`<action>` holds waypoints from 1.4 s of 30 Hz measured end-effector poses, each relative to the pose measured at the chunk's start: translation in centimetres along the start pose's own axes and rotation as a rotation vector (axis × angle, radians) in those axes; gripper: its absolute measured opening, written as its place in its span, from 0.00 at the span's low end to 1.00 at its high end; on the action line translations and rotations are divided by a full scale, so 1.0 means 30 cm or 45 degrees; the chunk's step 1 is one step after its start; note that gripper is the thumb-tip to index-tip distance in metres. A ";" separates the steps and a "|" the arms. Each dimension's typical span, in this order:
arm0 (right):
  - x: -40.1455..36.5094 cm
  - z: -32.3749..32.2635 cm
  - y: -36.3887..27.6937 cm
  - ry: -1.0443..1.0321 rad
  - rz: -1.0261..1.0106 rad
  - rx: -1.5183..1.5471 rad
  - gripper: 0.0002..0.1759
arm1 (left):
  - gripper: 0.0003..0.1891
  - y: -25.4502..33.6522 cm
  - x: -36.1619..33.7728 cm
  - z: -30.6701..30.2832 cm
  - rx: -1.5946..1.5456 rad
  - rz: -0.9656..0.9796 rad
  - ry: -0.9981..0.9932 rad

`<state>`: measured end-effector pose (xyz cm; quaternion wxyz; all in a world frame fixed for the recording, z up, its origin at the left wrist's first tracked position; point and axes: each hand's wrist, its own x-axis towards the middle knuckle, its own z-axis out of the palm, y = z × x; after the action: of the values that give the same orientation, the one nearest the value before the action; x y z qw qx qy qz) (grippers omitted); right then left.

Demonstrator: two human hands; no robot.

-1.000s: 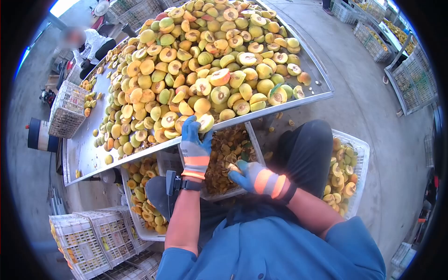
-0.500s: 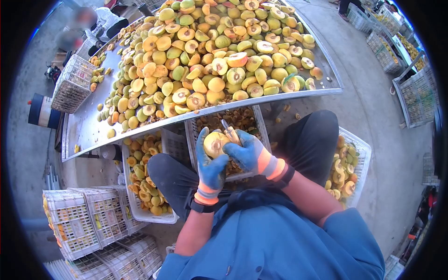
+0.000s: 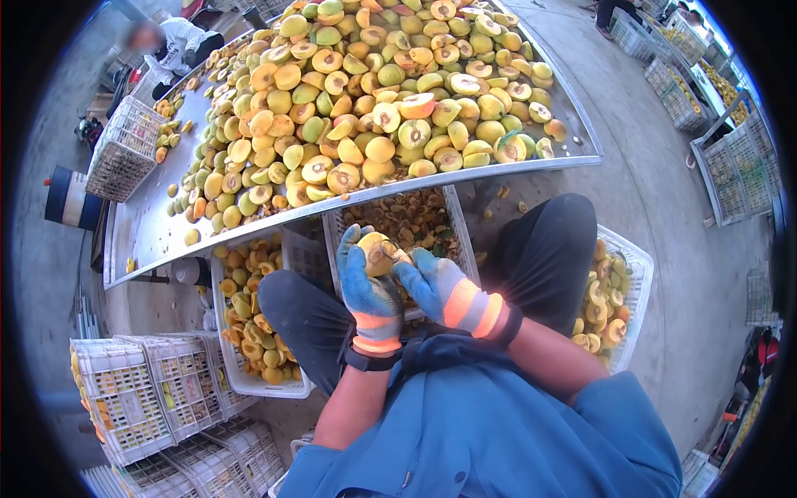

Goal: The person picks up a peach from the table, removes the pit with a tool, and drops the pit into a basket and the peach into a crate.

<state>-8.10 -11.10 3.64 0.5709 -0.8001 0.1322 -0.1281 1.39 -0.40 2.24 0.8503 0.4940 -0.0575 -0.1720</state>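
Observation:
My left hand (image 3: 364,278), in a blue-palmed glove, holds a yellow peach half (image 3: 376,251) with its cut face turned towards the right hand. My right hand (image 3: 438,286), gloved alike, is closed around a small pitting knife (image 3: 399,255), mostly hidden by the fingers. Its tip meets the cut face near the stone hollow. Both hands are above a white crate (image 3: 455,217) of brownish peach scraps between my knees. Beyond them, a metal table (image 3: 249,231) carries a large heap of halved peaches (image 3: 357,108).
Crates of peach halves stand by my left leg (image 3: 264,386) and right leg (image 3: 638,311). Stacked white crates (image 3: 149,390) are at lower left. Another crate (image 3: 126,149) rests on the table's left end, near a person (image 3: 178,46). More crates (image 3: 735,170) line the right side.
The knife has swung from pointing up and away down onto the peach half's cut face. My left fingers have opened out somewhat around the peach half. The whole view has shifted slightly.

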 end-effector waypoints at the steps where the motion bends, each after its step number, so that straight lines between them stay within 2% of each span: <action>1: 0.001 0.009 -0.004 0.002 0.083 0.060 0.18 | 0.20 0.013 -0.004 0.010 -0.144 -0.052 0.017; 2: 0.003 0.015 -0.007 0.004 0.166 0.118 0.19 | 0.19 0.019 -0.006 0.017 -0.289 -0.105 0.033; 4: -0.003 0.015 -0.014 -0.006 0.151 0.154 0.19 | 0.17 -0.013 -0.012 0.002 0.059 0.140 -0.017; 6: -0.013 0.009 -0.012 -0.018 0.096 0.091 0.21 | 0.17 -0.034 -0.014 -0.017 0.188 0.186 -0.054; 8: -0.023 0.009 -0.007 -0.048 0.003 -0.059 0.22 | 0.17 -0.019 -0.013 -0.027 0.174 0.089 -0.082; 11: -0.027 0.019 -0.038 -0.062 0.147 0.093 0.25 | 0.22 0.004 -0.036 0.012 0.377 0.139 -0.197; 14: -0.028 0.013 -0.055 -0.075 0.177 0.152 0.26 | 0.19 0.029 -0.030 0.046 -0.591 -0.326 0.126; 17: -0.030 0.030 -0.015 -0.102 0.145 0.059 0.23 | 0.17 -0.009 -0.027 0.009 -0.423 -0.246 0.030; 20: -0.029 0.037 0.033 -0.201 -0.063 -0.143 0.20 | 0.17 -0.033 -0.035 -0.014 0.578 0.279 -0.182; 23: -0.026 0.039 0.041 -0.256 0.022 0.211 0.16 | 0.16 -0.045 -0.043 0.005 0.316 0.139 -0.020; 26: -0.017 0.023 0.032 -0.317 0.129 0.230 0.15 | 0.15 -0.048 -0.044 0.000 0.384 0.140 -0.066; 29: -0.006 -0.007 0.064 -0.431 -0.048 0.070 0.14 | 0.17 -0.059 -0.038 0.005 0.429 0.140 -0.127; 32: -0.010 -0.013 0.072 -0.476 -0.044 0.027 0.15 | 0.21 -0.018 -0.032 0.038 -0.229 -0.370 0.118; 35: -0.005 -0.007 0.057 -0.517 0.296 0.382 0.11 | 0.23 -0.016 -0.023 0.027 -0.161 -0.464 0.127; 38: -0.004 0.005 0.106 -0.476 0.022 0.131 0.10 | 0.25 -0.040 -0.023 0.025 -0.144 -0.402 0.135; 40: -0.009 0.005 0.127 -0.500 -0.016 0.192 0.12 | 0.26 -0.055 -0.026 0.014 -0.101 -0.351 0.091; 42: -0.008 0.003 0.145 -0.566 0.098 0.379 0.14 | 0.26 -0.061 -0.027 0.009 -0.066 -0.313 0.034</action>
<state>-8.58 -12.30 -0.51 0.7016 -0.7103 0.0138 0.0543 0.13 -1.16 0.86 0.8360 0.4774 0.0193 -0.2699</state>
